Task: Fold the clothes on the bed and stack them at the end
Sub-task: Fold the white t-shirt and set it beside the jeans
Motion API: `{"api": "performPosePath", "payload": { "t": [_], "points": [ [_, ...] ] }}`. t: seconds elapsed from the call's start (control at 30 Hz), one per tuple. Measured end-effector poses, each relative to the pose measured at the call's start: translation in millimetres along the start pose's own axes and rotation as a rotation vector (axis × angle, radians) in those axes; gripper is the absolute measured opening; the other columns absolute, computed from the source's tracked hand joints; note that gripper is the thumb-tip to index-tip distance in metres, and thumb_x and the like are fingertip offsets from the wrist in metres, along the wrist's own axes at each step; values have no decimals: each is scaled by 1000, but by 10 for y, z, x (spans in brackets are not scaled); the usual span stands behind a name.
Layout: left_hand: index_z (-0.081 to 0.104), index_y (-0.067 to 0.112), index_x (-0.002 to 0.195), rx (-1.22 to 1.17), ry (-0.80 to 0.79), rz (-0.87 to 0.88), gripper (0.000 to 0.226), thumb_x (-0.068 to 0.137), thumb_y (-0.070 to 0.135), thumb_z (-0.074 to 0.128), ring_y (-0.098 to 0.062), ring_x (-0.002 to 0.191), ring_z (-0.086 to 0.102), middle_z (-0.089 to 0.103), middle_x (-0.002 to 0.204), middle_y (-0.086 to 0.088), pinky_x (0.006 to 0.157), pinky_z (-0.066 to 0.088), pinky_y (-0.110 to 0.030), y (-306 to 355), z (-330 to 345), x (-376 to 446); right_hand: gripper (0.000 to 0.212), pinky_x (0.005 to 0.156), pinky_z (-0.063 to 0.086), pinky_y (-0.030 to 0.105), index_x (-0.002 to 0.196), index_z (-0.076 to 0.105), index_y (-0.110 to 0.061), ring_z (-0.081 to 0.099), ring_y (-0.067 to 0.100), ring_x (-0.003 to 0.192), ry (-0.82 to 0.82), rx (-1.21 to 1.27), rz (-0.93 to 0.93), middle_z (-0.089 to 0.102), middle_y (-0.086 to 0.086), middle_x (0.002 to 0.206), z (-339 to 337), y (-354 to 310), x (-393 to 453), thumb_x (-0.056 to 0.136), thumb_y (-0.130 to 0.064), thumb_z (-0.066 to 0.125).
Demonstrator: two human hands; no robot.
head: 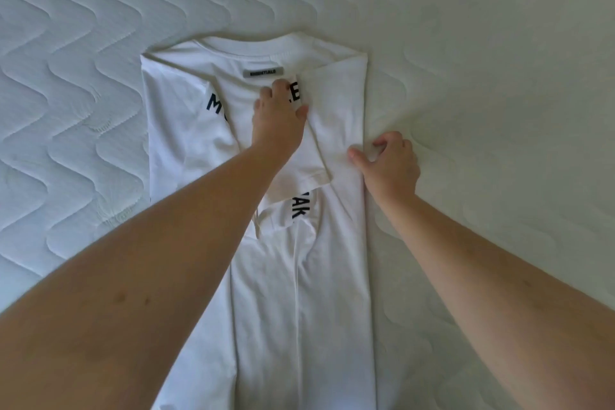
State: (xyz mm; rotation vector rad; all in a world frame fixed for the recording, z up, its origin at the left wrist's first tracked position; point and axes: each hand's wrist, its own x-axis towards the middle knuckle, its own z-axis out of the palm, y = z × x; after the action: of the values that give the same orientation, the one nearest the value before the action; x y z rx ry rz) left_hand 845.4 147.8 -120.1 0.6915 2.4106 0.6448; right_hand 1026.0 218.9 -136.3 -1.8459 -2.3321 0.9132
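Quilted mattress [499,43] bears a white T-shirt [299,293]; left hand [278,120] presses flat, right hand [391,165] pinches its edge.

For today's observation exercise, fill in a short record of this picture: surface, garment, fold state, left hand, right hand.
surface: white quilted mattress with a wavy stitched pattern
garment: white cotton T-shirt with black lettering and a grey neck label, collar away from the person
fold state: both sides and sleeves folded inward; not yet folded lengthwise
left hand: fingers spread, presses the folded sleeve below the collar
right hand: fingers curled, pinches the shirt's right folded edge
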Motion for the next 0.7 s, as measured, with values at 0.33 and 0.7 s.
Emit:
{"api": "performPosePath", "payload": {
  "t": [0.33,0.7],
  "points": [
    [61,8,127,177,44,406,42,85,6,68,-34,117,55,59,124,-13,101,41,-45,-634,313,-2041,47,92,43,41,113,53,-17,55,28,107,-105,-14,18,59,5,112,19,466,-1099,81,-46,72],
    [51,19,132,100,-61,-84,47,89,26,69,-27,119,46,50,129,-4,102,36,-40,-1125,539,-3278,37,83,46,40,98,64,-16,60,29,95,-256,-111,135,65,3,98,8,1077,-2403,86,-51,64]
  ]
}}
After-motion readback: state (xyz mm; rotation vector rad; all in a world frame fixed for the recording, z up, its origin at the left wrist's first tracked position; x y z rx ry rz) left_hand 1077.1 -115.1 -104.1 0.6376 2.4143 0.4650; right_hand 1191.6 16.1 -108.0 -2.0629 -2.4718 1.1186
